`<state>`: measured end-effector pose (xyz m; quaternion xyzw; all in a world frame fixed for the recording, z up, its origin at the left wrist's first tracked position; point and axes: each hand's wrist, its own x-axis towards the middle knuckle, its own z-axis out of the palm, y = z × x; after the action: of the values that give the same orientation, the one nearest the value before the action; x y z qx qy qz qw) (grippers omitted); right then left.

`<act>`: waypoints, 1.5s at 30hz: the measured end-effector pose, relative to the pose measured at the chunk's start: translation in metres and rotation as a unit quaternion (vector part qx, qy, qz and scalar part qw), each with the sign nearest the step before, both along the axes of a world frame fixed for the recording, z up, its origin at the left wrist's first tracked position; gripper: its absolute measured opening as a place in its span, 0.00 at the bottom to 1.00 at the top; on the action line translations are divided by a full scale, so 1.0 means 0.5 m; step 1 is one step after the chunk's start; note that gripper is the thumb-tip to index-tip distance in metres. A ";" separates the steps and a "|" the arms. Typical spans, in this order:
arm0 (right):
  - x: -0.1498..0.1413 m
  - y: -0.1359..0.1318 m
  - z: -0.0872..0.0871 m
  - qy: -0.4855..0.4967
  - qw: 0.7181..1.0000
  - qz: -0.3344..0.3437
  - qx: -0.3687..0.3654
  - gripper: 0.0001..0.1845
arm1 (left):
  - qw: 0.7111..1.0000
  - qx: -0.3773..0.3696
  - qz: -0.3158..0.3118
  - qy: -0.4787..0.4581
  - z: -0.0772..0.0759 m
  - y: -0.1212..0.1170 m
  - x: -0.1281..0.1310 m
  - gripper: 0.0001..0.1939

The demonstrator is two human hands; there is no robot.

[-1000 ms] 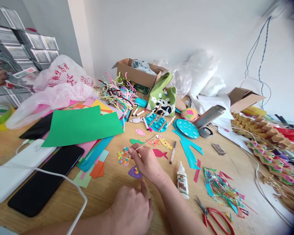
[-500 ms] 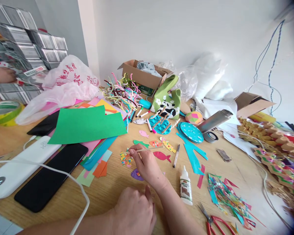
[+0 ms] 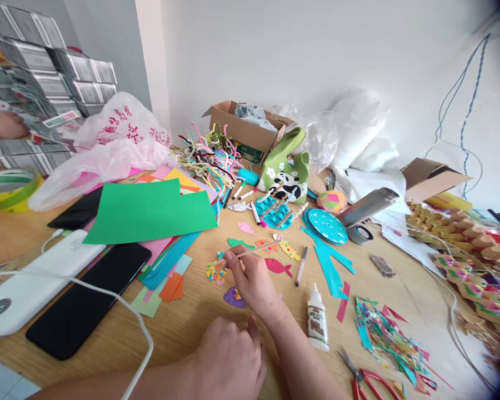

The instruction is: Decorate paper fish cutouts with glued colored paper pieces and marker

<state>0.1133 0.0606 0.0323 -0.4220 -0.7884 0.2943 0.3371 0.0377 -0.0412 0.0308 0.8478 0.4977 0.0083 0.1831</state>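
Between the thumb and fingers of my right hand (image 3: 256,280) is a thin wooden stick (image 3: 258,248), pinched and slanting up to the right. Its near end is beside a small heap of coloured paper bits (image 3: 216,268). Closer to me, my left hand (image 3: 229,355) lies curled on the table; whatever its fingers hold, if anything, is hidden. A purple paper fish (image 3: 234,297) lies partly under my right hand. Around it are a red paper fish (image 3: 278,267), a green one (image 3: 240,243), an orange one (image 3: 266,244) and a yellow one (image 3: 289,250).
To the right are a white glue bottle (image 3: 317,319), a pen (image 3: 301,266), red-handled scissors (image 3: 362,375) and paper scraps (image 3: 394,336). On the left lie a black phone (image 3: 87,300), a white power bank (image 3: 33,283) with a cable, and green paper (image 3: 150,214). A co-worker's hand (image 3: 4,125) shows far left.
My right hand has shifted slightly right, and the stick's far end has risen a little. My left hand stays in place. The whole view has moved slightly.
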 end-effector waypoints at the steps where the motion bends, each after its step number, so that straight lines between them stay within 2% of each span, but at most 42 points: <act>1: -0.001 0.000 0.000 -0.003 1.000 0.003 0.000 0.17 | 1.000 -0.003 -0.003 -0.002 0.001 0.000 0.000 0.16; 9: -0.006 0.000 -0.002 -0.025 1.000 0.016 -0.006 0.14 | 1.000 -0.021 -0.022 -0.004 0.000 0.001 -0.001 0.15; 17: -0.011 0.003 -0.019 -0.029 0.999 0.031 0.011 0.17 | 0.999 -0.030 -0.029 -0.001 0.005 0.007 -0.002 0.14; 22: -0.012 0.001 -0.013 0.000 1.000 0.005 -0.016 0.17 | 0.999 -0.035 -0.017 0.004 0.006 0.009 -0.001 0.14; 28: -0.010 0.000 -0.006 0.046 0.998 -0.018 -0.036 0.22 | 0.999 -0.029 -0.012 0.000 0.002 0.006 -0.001 0.14; 32: -0.006 0.006 -0.009 0.077 0.994 -0.069 -0.039 0.21 | 1.000 -0.017 -0.008 -0.005 0.004 0.004 -0.002 0.14; 35: -0.002 0.012 -0.012 0.102 0.988 -0.082 -0.076 0.23 | 1.000 0.001 -0.008 -0.007 0.003 0.003 -0.002 0.16; 40: -0.001 0.010 -0.012 0.067 0.987 -0.111 -0.094 0.23 | 1.000 -0.014 -0.025 0.004 0.005 0.007 -0.005 0.19; 45: -0.003 0.003 -0.013 0.062 0.989 -0.103 -0.084 0.22 | 0.999 -0.023 -0.022 0.000 0.010 0.008 -0.005 0.15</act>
<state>0.1116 0.0621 0.0258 -0.5088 -0.6910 0.3486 0.3769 0.0350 -0.0372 0.0356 0.8542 0.4788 -0.0073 0.2026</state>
